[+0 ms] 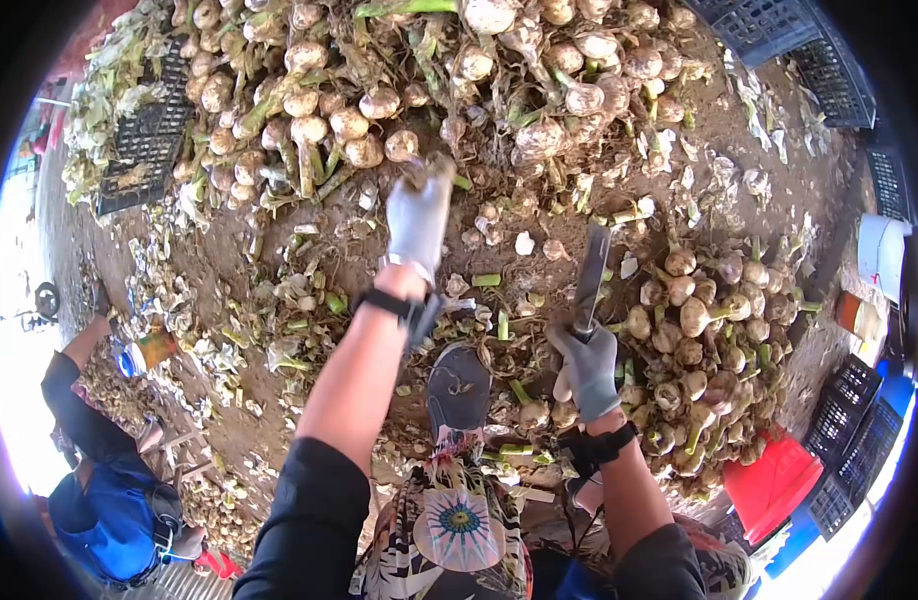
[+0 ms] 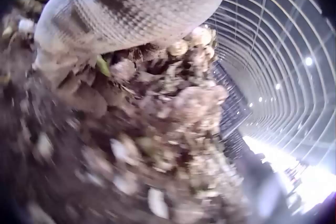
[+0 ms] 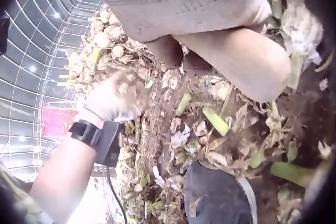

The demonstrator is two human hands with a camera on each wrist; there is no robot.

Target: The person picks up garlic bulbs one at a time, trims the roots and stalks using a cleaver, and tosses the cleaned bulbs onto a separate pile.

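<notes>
In the head view, the left hand (image 1: 416, 222), in a pale, soil-stained glove, is reaching forward to the near edge of a large heap of dirt-streaked, cream-coloured round bulbs (image 1: 349, 124) with green stems. One bulb is lying just beyond its fingertips; whether the fingers are grasping anything, I cannot tell. The right hand (image 1: 587, 372), in a grey glove, is gripping a long, dark-bladed knife (image 1: 592, 268), its long axis pointing forward, away from the body. The left hand is nearer the large heap; a smaller heap of bulbs (image 1: 694, 325) is lying just right of the right hand.

In the left wrist view, the textured glove is hanging over brown, dry leaves, with a short green stem (image 2: 103, 66) showing beside it. Blur is hiding the fingertips.

In the right wrist view, bare fingers are showing curled beyond the glove. Cut green stem pieces (image 3: 215, 121) and a dark shoe (image 3: 215, 195) are lying below the right hand.
</notes>
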